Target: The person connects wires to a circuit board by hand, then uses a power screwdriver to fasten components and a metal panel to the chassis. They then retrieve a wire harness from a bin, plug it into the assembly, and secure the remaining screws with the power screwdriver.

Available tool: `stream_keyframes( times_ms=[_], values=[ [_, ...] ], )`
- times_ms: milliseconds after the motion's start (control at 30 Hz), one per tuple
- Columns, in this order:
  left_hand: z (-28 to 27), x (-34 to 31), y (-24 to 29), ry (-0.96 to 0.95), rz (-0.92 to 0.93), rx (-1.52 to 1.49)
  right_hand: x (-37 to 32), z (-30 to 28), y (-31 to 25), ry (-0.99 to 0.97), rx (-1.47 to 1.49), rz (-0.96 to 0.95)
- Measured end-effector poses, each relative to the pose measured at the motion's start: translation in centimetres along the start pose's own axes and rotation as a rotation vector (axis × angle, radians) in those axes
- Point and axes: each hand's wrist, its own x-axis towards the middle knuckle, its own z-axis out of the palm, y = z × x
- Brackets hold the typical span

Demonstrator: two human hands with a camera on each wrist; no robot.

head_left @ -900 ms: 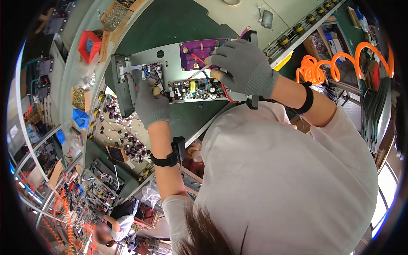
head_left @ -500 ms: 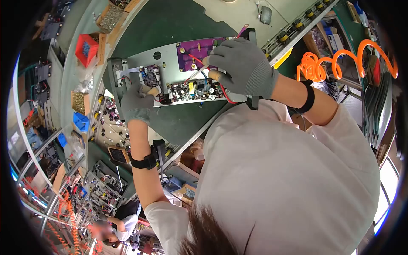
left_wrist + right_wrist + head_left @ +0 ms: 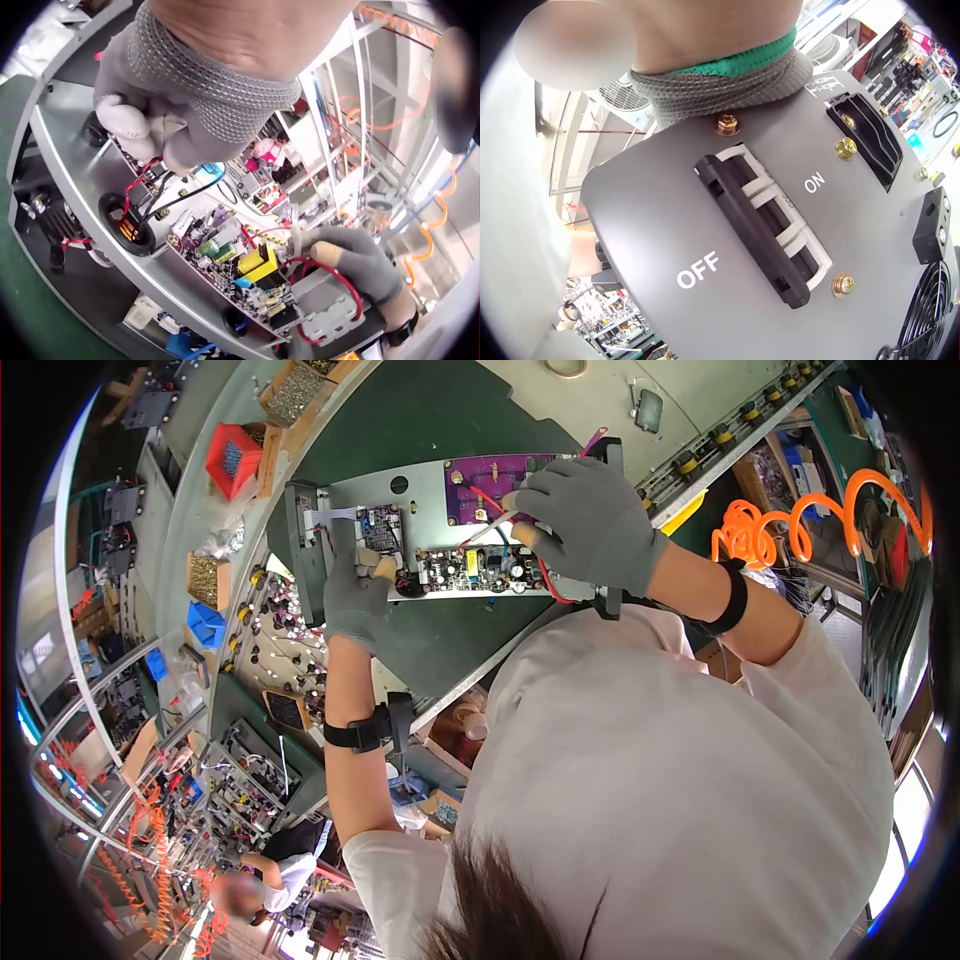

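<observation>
A grey metal chassis (image 3: 432, 488) carries a purple circuit board (image 3: 478, 510) and other component boards, including one with a yellow block (image 3: 255, 262). My gloved right hand (image 3: 590, 520) is over its right end and pinches a thin whitish strip (image 3: 492, 528). Beneath that hand runs a red cable (image 3: 547, 575). My left hand (image 3: 358, 590), also gloved, reaches over the small board (image 3: 382, 530) at the left end with bent fingers. In the left wrist view its fingertips lie right at a red wire (image 3: 129, 196); I cannot tell whether they hold it.
In the right wrist view, the grey end panel (image 3: 652, 217) with its black breaker switch (image 3: 754, 229) hides most of my right hand. A red bin (image 3: 232, 460) and a blue bin (image 3: 205, 624) line the left. An orange coiled hose (image 3: 800, 525) hangs at right.
My left hand has shifted a little left along the chassis, and its forearm has swung outward. The right hand keeps its place with the whitish strip. The head view has wobbled slightly.
</observation>
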Motion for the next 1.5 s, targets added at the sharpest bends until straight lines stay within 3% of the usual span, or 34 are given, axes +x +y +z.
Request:
stream_keyframes(
  times_ms=[133,267,467,533,567,667,733,800,867,967,1033,1067,1133,1167,1200,1267,1333,1400,1500],
  values=[
    [0.6,0.3,1.4,-0.011,-0.142,0.123,0.0,0.1,-0.1,-0.005,-0.030,-0.019],
    [2.1,-1.3,1.6,0.206,0.028,0.095,0.2,-0.3,-0.3,-0.006,-0.021,-0.010],
    [0.9,0.3,-1.0,0.346,0.054,-0.126,0.2,-0.9,-0.6,-0.009,-0.031,-0.025],
    [0.8,1.9,0.6,0.365,0.104,0.268,0.1,-0.8,-0.5,0.002,-0.048,-0.038],
    [1.0,2.1,2.7,0.350,-0.094,0.491,0.1,-0.7,-0.5,0.004,-0.054,-0.046],
    [0.8,4.4,5.1,0.234,-0.248,0.602,0.0,-0.7,-0.6,-0.058,-0.047,-0.013],
    [1.5,4.4,4.4,0.281,-0.154,0.561,0.0,-1.0,-0.8,-0.107,-0.038,0.019],
    [2.4,4.2,4.0,0.349,-0.027,0.065,0.2,-1.7,-0.7,-0.165,-0.007,-0.021],
    [4.3,4.8,1.5,0.531,0.479,0.033,1.2,-2.9,-1.0,-0.218,0.016,-0.065],
    [4.5,1.4,3.4,0.546,0.351,0.119,4.3,-6.4,-2.4,-0.363,0.037,-0.016],
    [3.1,-1.3,5.3,0.279,0.072,0.184,7.1,-6.8,-3.3,-0.387,-0.012,-0.019],
    [3.0,-1.8,4.5,0.289,0.069,0.172,8.8,-6.7,-3.7,-0.406,-0.049,-0.014],
    [3.1,-2.5,2.4,0.504,0.127,0.129,12.3,-4.5,-4.4,-0.638,0.028,0.117],
    [3.0,-2.8,2.0,0.602,0.060,0.042,13.9,-2.6,-4.2,-0.698,-0.027,0.115],
    [2.6,-3.1,1.6,0.612,0.053,0.033,15.2,-0.6,-3.9,-0.759,-0.083,0.112],
    [2.0,-3.6,1.0,0.622,-0.180,0.046,16.8,2.5,-4.3,-0.758,-0.163,0.116],
    [2.1,-3.4,-0.1,0.607,-0.212,0.055,17.7,5.2,-3.9,-0.757,-0.241,0.114],
    [2.6,-2.8,-1.6,0.585,-0.242,0.070,17.9,7.6,-2.9,-0.718,0.239,0.223],
    [2.7,-1.7,-2.5,0.443,-0.199,-0.026,18.5,9.0,-3.0,-0.782,0.265,0.219]
  ],
)
